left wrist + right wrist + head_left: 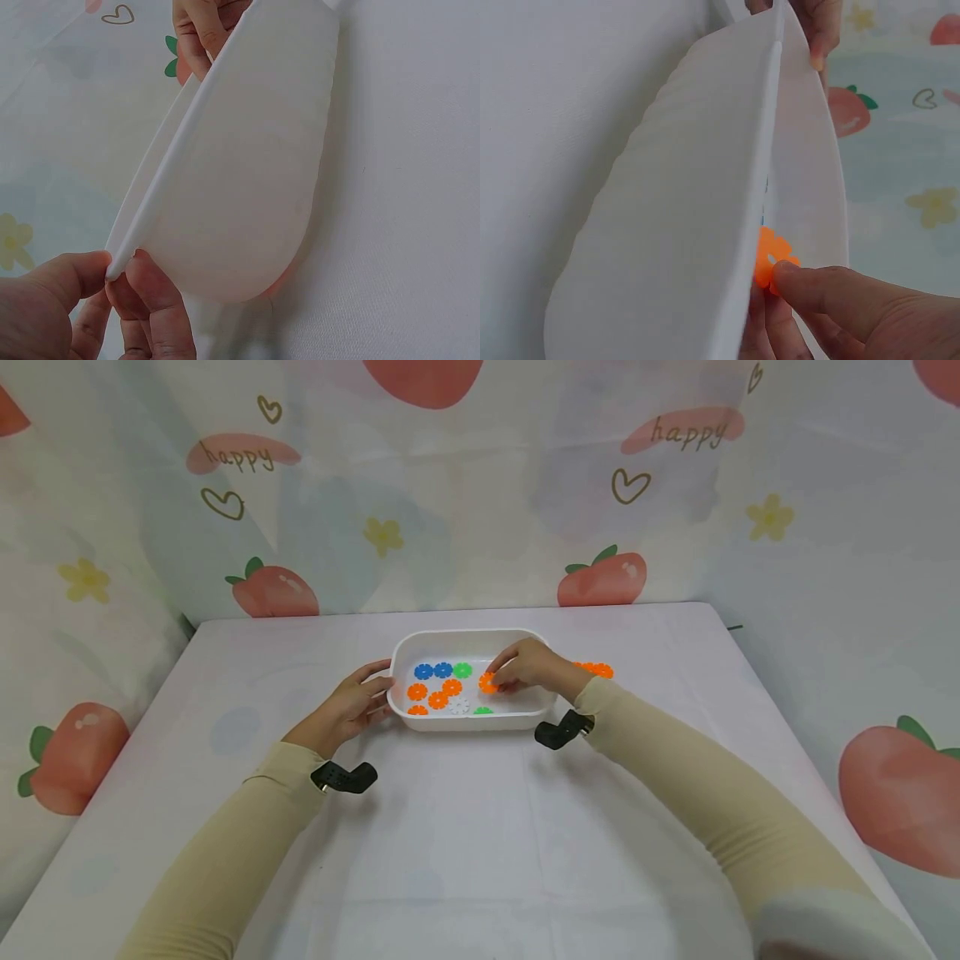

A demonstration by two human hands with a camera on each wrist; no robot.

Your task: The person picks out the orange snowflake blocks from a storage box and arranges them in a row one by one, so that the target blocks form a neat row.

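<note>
A white tray point(468, 724) with raised sides sits toward the back of the table. My left hand point(351, 706) pinches its left rim between thumb and fingers, as the left wrist view shows. Over the tray's right half, my right hand point(534, 664) pinches an orange flower-shaped disc point(772, 255) by thumb and fingers, below rim level. In the tray's left half lie several orange discs point(438, 700), two blue discs point(423, 671), a green disc point(462, 670) and a white disc point(459, 704). Another green disc point(483, 711) is partly hidden by the front wall.
More orange discs point(602, 670) lie on the table just right of the tray, partly behind my right wrist. A white cloth point(450, 843) covers the table. Behind it hangs a backdrop point(465, 527) printed with fruit, flowers and hearts.
</note>
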